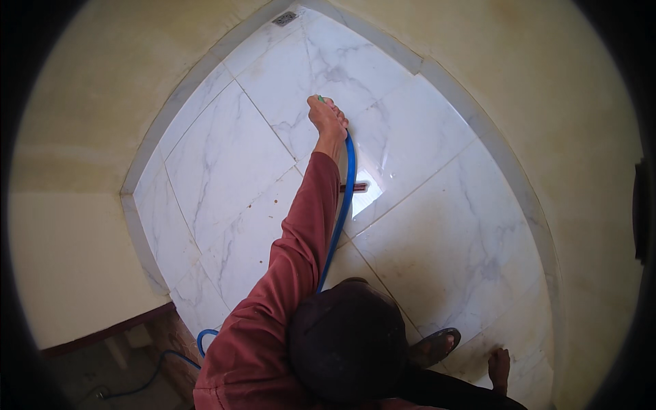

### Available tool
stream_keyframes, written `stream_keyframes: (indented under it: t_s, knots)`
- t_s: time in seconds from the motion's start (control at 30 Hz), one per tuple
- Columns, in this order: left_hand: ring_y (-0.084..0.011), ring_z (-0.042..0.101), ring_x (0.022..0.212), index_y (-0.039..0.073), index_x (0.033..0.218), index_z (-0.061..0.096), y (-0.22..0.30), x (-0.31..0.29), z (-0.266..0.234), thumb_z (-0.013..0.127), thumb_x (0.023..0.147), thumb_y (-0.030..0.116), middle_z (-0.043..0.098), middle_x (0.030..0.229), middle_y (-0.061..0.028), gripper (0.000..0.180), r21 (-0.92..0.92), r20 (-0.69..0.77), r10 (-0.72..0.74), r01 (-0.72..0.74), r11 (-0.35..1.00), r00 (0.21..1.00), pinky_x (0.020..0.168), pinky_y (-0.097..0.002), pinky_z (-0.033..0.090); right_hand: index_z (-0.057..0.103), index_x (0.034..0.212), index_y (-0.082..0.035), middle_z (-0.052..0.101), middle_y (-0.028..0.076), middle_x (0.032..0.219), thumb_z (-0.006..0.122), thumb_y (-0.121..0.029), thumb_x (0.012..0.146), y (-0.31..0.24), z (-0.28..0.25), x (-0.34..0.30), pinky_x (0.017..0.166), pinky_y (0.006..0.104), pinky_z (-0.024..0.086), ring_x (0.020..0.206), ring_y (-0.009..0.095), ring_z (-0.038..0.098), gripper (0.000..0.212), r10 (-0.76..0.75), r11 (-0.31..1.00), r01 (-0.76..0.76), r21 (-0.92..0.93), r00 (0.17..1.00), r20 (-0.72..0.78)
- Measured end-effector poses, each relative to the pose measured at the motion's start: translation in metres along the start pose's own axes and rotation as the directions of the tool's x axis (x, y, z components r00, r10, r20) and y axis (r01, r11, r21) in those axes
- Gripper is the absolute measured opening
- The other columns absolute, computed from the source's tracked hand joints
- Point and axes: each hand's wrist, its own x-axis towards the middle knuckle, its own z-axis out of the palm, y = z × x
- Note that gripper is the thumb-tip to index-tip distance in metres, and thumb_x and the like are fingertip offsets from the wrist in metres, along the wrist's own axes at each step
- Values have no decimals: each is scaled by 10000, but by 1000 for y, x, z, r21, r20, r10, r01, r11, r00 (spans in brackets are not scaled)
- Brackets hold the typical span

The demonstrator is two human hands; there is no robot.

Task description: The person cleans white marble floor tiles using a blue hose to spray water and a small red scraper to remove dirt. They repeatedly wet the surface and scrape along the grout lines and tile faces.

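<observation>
My left hand reaches far forward over the marbled white floor tiles, its red sleeve running up from the lower edge. The fingers are curled round a blue hose near its end. A bit of green shows at the thumb. From the hand the hose bends back along the right side of the forearm and vanishes behind a dark rounded shape, which I cannot identify for certain. A short dark-red strip shows beside the hose, by a bright wet-looking reflection. My right hand does not show.
A drain grate sits in the far corner between yellowish walls with grey tile skirting. Another hose loop lies lower left, near a low wall. A sandalled foot and another foot are lower right.
</observation>
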Motion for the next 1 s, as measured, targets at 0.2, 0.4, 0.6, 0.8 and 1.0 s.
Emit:
stream_keyframes:
  t_s: [0.2,0.4,0.6,0.8,1.0]
  knots:
    - [-148,277,412,162,670,395,-1,2,0,391,910,422,296,525,15,354,-7,-24,-13,12,1000,1000,405,-337,238,642,991,-21,603,199,993,642,-49,830,-2,0,-1,838,486,504,950,407,610,163,2,1000,-2,3,1000,-6]
    - [-147,277,413,163,671,395,0,2,-1,401,898,418,294,526,17,341,-17,-26,-7,6,1000,1000,406,-335,235,646,998,-21,606,203,995,634,-53,841,-1,1,0,835,487,509,944,409,617,160,8,1000,-8,-12,1000,0]
    - [-147,282,411,162,671,394,1,5,-4,402,898,416,292,526,16,341,-25,-18,-8,7,1000,1000,403,-328,232,653,992,-24,602,207,996,640,-54,837,-5,-1,-2,835,487,509,938,412,614,158,29,1000,-29,0,1000,-10]
    - [-146,273,416,161,668,396,6,3,1,404,901,410,290,527,14,341,-27,-3,8,-8,1000,1000,408,-335,227,650,988,-25,601,206,994,643,-58,839,-4,2,0,839,489,506,945,411,611,153,34,999,-34,5,999,7]
    - [-151,260,434,153,670,392,10,3,2,396,913,411,282,536,16,354,-35,-38,4,-5,999,999,428,-336,225,643,1012,-33,593,207,1008,642,-59,841,0,4,-1,845,492,503,961,414,606,173,21,1000,-21,-4,1000,13]
